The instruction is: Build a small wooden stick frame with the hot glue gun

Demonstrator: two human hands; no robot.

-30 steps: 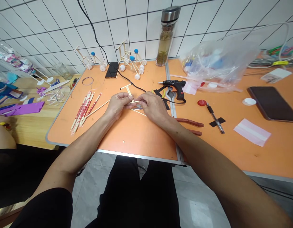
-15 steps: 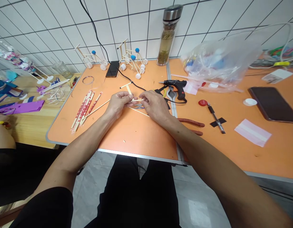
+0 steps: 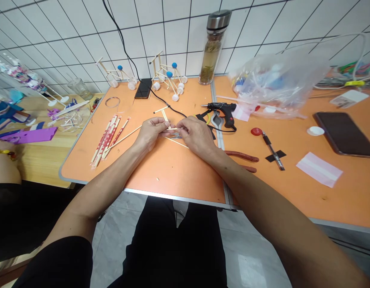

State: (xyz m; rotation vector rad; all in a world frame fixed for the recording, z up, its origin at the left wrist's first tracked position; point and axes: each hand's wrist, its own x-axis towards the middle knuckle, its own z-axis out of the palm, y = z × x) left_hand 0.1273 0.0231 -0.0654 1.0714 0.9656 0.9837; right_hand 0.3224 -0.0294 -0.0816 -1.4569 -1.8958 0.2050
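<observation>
Between the fingertips of my left hand (image 3: 151, 132) is a small frame of wooden sticks (image 3: 165, 115), with a dark-tipped crossbar at its far end. My right hand (image 3: 198, 136) pinches a short wooden stick (image 3: 173, 129), whose other end meets the frame at my left fingers. Whether the two are joined there I cannot tell. Under my hands lie a loose chopstick (image 3: 177, 142) and a pair of pliers with red handles (image 3: 242, 155), their jaws partly hidden by my right hand. Another chopstick (image 3: 125, 138) runs from my left wrist toward several wrapped chopsticks (image 3: 108, 140).
Behind my hands stand stick models with white wheels and blue balls (image 3: 169, 75), a phone (image 3: 143, 89) and a glass bottle (image 3: 212, 48). A black glue gun (image 3: 222, 110), a plastic bag (image 3: 272, 88), a pen (image 3: 273, 151) and a larger phone (image 3: 344, 133) lie right. At left, a person's arm (image 3: 5, 166) shows.
The view has shifted slightly. Both hands keep their grips, and the short stick is still held against the frame, with only a slight move of the fingers.
</observation>
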